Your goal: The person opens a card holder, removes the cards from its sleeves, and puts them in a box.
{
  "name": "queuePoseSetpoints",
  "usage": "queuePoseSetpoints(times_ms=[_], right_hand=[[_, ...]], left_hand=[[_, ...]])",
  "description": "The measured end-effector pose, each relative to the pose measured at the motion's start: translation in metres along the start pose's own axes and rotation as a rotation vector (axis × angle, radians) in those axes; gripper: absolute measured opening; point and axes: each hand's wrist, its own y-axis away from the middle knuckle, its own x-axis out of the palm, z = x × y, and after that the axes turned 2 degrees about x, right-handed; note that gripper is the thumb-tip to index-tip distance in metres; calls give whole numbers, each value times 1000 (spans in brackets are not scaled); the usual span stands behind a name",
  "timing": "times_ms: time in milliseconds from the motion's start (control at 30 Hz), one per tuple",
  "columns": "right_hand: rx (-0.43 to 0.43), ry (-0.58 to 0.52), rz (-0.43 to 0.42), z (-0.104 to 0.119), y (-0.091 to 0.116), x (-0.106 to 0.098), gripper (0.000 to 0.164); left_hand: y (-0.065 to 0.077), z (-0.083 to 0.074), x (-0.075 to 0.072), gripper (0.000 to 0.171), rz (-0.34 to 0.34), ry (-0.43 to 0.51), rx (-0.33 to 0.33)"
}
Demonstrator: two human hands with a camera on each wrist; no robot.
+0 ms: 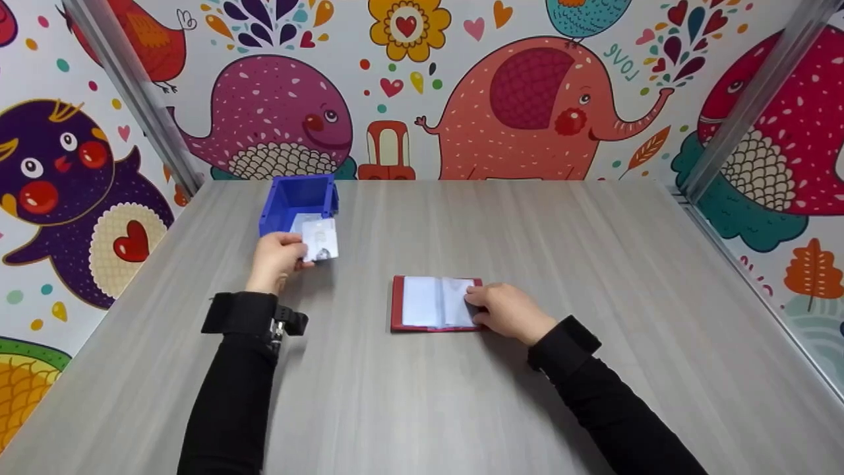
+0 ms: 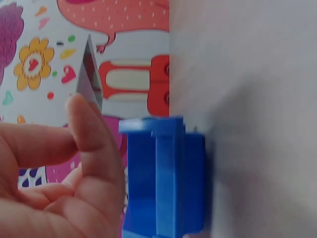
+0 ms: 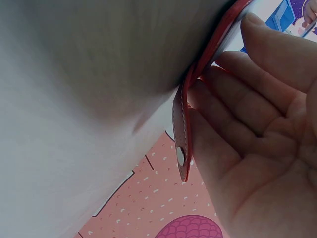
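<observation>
My left hand (image 1: 273, 260) pinches a white card (image 1: 320, 240) with a small dark picture at its lower edge, in front of the blue bin (image 1: 267, 210). In the left wrist view the card (image 2: 87, 82) shows nearly edge-on beyond the fingertips. A red card holder (image 1: 397, 305) lies spread on the table, its clear sleeves (image 1: 421, 302) facing up. On its right edge my right hand (image 1: 513, 310) grips the cover, thumb on top of the sleeve. The right wrist view shows the holder's strap (image 3: 182, 134) with a metal snap, beside the fingers.
Pale cards (image 1: 300, 221) show inside the bin, partly behind the held card. The wood-grain table (image 1: 422, 402) meets a wall with printed cartoon animals (image 1: 521, 119) at the back. Metal posts (image 1: 132, 92) stand at the corners.
</observation>
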Motion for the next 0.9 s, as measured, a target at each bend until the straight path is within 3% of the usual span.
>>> queuePoseSetpoints(times_ms=[300,667,900], right_hand=[[1,6,3,0,0,-1,12],[14,-20,-1,2,1,-2,10],[14,-21,-2,1,2,-1,11]], left_hand=[[-18,-8,-17,41,-108,-15,-39],[-30,-10,-16,43,-188,-58,-64],[-37,-8,-14,44,-246,-131,-87]])
